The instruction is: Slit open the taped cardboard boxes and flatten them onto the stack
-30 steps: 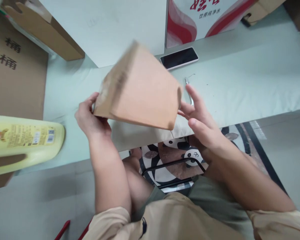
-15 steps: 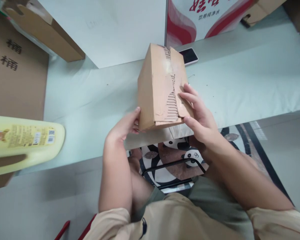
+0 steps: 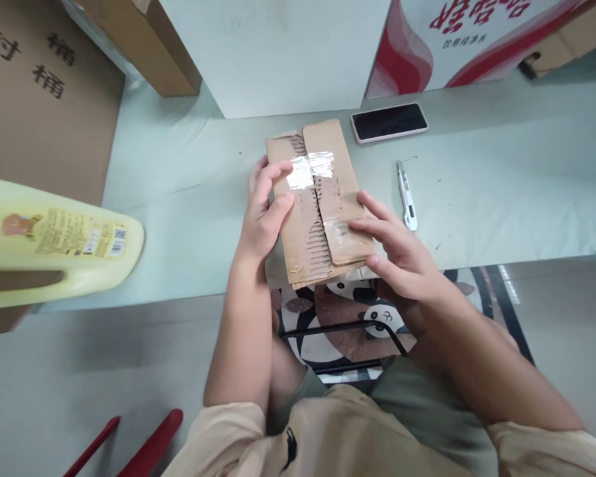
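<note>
A phone lies near a red-and-white carton.

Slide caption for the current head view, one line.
Left hand and right hand hold a worn cardboard box at the table edge, a box cutter and phone to its right.

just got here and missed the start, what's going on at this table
A person sits at the table with both hands on a small cardboard box. The left hand is at its left side, fingers reaching over the top by shiny tape; the right hand touches its right side. The top seam looks torn. A cutter and phone lie to the right, untouched.
</note>
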A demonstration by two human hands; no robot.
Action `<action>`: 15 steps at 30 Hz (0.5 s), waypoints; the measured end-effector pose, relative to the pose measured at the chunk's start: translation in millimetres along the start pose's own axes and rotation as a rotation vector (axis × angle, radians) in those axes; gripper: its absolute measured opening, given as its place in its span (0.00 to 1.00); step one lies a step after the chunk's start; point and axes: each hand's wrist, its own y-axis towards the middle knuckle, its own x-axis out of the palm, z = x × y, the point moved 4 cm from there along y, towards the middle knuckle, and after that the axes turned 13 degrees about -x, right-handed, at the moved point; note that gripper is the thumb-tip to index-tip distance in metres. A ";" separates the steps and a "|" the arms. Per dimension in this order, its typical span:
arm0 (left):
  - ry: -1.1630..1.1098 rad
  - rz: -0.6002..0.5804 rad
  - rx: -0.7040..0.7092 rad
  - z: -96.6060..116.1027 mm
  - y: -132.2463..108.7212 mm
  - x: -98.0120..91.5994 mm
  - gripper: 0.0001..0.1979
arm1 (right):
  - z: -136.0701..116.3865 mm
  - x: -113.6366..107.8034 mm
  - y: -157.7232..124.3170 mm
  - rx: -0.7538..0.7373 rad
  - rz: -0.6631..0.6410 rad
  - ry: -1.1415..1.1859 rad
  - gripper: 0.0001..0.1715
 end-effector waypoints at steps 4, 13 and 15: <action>-0.047 -0.005 -0.033 0.2 1.1 2.1 0.24 | 6.5 -7.1 -0.7 0.046 0.004 0.056 0.29; -0.071 -0.021 -0.095 12.7 -4.7 2.0 0.19 | 70.4 -67.9 65.6 0.189 -0.096 -0.534 0.27; -0.055 -0.014 -0.103 15.5 -5.8 1.6 0.19 | 103.6 -94.0 101.6 0.319 -0.200 -0.769 0.35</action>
